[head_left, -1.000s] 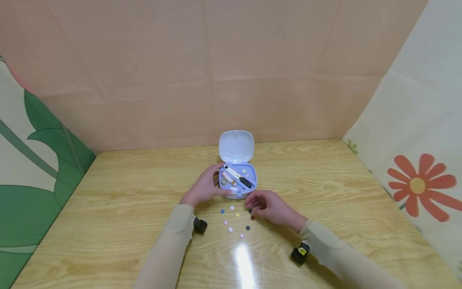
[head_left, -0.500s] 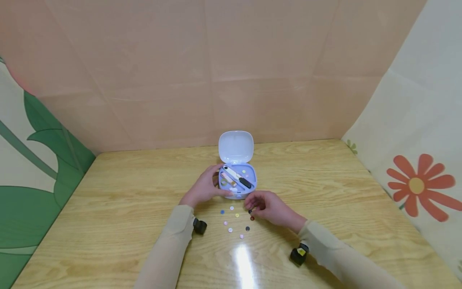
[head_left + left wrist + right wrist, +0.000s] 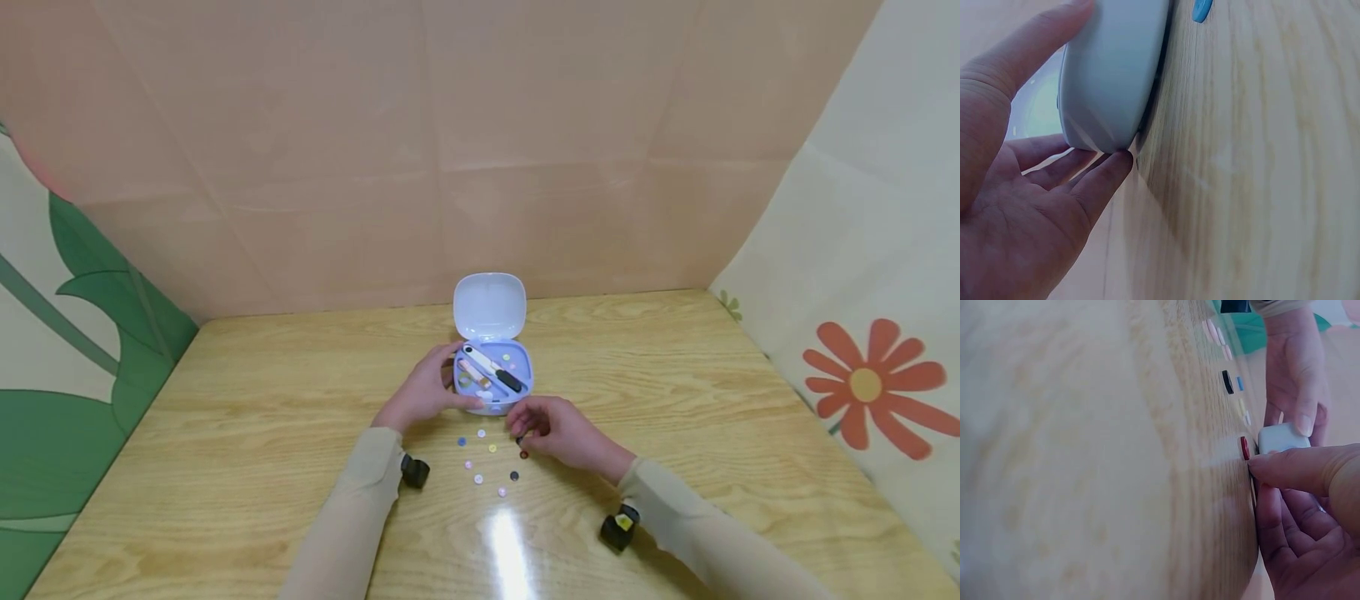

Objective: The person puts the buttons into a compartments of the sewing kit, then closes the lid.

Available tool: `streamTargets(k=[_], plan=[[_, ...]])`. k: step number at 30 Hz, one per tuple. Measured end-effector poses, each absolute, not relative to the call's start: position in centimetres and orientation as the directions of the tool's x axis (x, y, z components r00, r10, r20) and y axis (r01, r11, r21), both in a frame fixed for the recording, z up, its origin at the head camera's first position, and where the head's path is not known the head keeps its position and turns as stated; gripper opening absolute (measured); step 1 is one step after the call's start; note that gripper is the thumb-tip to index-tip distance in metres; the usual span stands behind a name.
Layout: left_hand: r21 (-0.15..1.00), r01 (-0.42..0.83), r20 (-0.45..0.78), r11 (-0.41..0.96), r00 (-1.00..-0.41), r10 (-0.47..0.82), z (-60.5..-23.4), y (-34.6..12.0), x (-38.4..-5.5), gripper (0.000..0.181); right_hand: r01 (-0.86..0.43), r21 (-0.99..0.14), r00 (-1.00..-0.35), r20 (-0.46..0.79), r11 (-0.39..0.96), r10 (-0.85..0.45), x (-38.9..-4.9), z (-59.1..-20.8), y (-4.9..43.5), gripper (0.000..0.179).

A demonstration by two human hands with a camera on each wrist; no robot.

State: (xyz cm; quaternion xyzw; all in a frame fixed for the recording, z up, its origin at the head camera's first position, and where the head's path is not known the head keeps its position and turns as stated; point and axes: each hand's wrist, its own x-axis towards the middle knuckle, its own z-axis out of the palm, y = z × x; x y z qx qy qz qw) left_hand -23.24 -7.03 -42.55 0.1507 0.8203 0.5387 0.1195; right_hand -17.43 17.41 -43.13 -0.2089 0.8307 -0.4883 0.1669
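A small lavender-blue sewing box (image 3: 495, 408) stands with its white lid (image 3: 490, 307) raised. My left hand (image 3: 423, 387) holds its left side, thumb along the front and fingers behind; in the left wrist view, fingertips (image 3: 1124, 161) touch the box wall. Just in front of the box, my right hand (image 3: 566, 433) pinches a small dark button (image 3: 520, 440) at the table, mostly covered by thumb and fingers. Beside that thumb lies a red button (image 3: 1245, 448). Several loose buttons lie nearby, among them a yellow one (image 3: 492, 448), a blue one (image 3: 462, 442) and a black one (image 3: 514, 476).
Inside the box are a white tool with a black end (image 3: 508, 381), a pink item (image 3: 474, 373) and a few buttons in the right compartment. The wooden table (image 3: 285, 433) meets a tan backdrop (image 3: 375, 208) behind the box.
The view shifts very slightly. Both hands, the box and the buttons keep their places.
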Motion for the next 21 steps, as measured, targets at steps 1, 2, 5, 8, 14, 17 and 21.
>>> streamTargets(k=[1,2,5,8,14,17,21], plan=[[0.921,0.118,-0.033,0.371,-0.926,0.376,-42.57,-7.02,-23.25,0.100,-0.184,-0.881,-0.857,-0.073,0.435,-0.511,-17.44,-43.13,17.41,0.029],[0.922,0.116,-0.034,0.369,-0.926,0.376,-42.60,-7.02,-23.25,0.100,-0.184,-0.882,-0.855,-0.074,0.434,-0.513,-17.44,-43.14,17.41,0.029],[0.922,0.112,-0.038,0.372,-0.927,0.373,-42.70,-7.04,-23.26,0.101,-0.187,-0.882,-0.851,-0.074,0.432,-0.520,-17.45,-43.21,17.43,0.029],[0.917,0.111,-0.042,0.383,-0.928,0.371,-42.73,-7.04,-23.24,0.102,-0.186,-0.889,-0.845,-0.072,0.418,-0.530,-17.43,-43.29,17.52,0.030],[0.923,0.110,-0.039,0.370,-0.927,0.372,-42.68,-7.01,-23.23,0.102,-0.205,-0.895,-0.834,-0.052,0.396,-0.549,-17.37,-43.24,17.74,0.033],[0.924,0.114,-0.034,0.365,-0.926,0.375,-42.71,-6.99,-23.28,0.101,-0.229,-0.883,-0.834,-0.040,0.410,-0.551,-17.30,-43.16,17.80,0.033],[0.924,0.118,-0.031,0.365,-0.926,0.377,-42.68,-6.94,-23.29,0.101,-0.256,-0.872,-0.827,-0.025,0.416,-0.562,-17.29,-43.14,17.92,0.033]])
